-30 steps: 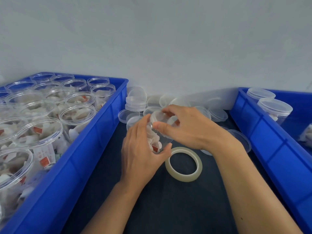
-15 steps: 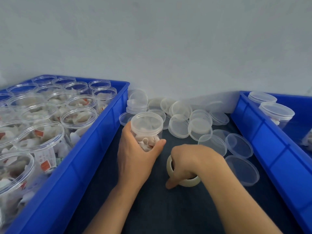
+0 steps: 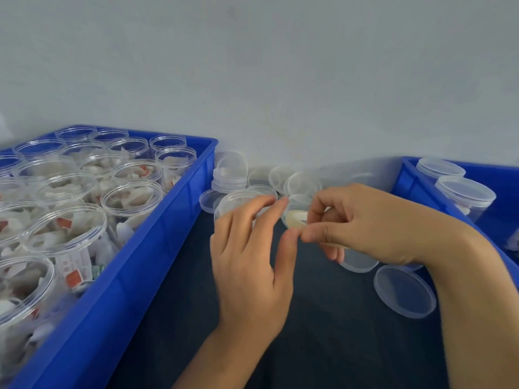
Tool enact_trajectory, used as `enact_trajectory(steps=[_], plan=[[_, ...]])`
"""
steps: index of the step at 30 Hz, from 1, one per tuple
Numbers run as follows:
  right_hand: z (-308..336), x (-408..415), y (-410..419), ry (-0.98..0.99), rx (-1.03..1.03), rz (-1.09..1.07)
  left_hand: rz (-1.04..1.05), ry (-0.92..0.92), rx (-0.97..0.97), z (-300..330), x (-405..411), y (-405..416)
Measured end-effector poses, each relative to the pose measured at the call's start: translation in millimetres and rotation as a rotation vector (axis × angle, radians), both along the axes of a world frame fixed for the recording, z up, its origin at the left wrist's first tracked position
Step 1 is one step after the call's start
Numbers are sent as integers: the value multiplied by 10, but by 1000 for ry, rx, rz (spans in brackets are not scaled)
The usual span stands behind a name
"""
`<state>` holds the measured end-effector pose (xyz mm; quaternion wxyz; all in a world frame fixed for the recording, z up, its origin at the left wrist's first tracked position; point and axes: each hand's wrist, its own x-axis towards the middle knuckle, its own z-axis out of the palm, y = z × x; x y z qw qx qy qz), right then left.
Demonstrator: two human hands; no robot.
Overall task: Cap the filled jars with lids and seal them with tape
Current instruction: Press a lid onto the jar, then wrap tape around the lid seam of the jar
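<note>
A clear jar with a lid on it (image 3: 238,198) stands on the dark table, mostly hidden behind my left hand (image 3: 250,256). That hand's fingers are straight and lie in front of the jar, and its raised thumb touches the fingertips of my right hand (image 3: 365,223). My right hand holds the roll of clear tape (image 3: 294,217) lifted off the table beside the jar, with its fingers curled round the roll. Whether a tape end is pulled free I cannot tell.
A blue crate (image 3: 179,209) on the left holds several open filled jars (image 3: 132,200). A second blue crate (image 3: 407,178) on the right holds capped jars (image 3: 464,192). Loose clear lids (image 3: 404,290) lie on the table and are stacked by the wall (image 3: 230,175).
My right hand has lifted the tape roll off the table up to the jar. My left hand has loosened its grip on the jar and straightened its fingers.
</note>
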<state>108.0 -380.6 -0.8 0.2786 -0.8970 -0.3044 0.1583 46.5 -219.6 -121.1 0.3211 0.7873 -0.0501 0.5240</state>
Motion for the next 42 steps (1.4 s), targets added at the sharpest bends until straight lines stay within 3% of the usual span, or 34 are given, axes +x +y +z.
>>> enact_trajectory(steps=[4,10,20,30,37,42], plan=[[24,-50,50,-11,57,59,-91,117,-128,52,-52,-40],[-40,-18,108,-124,83,4,-215,186,-532,133,-70,-60],[-13,-1,132,-247,132,-20,-286,168,-722,126,-95,-80],[34,-9,13,-136,216,4,-259,92,-423,102,-44,18],[85,-55,-52,-127,144,5,-267,28,-157,19,15,120],[71,-38,-113,-90,41,-6,-324,105,46,-13,17,184]])
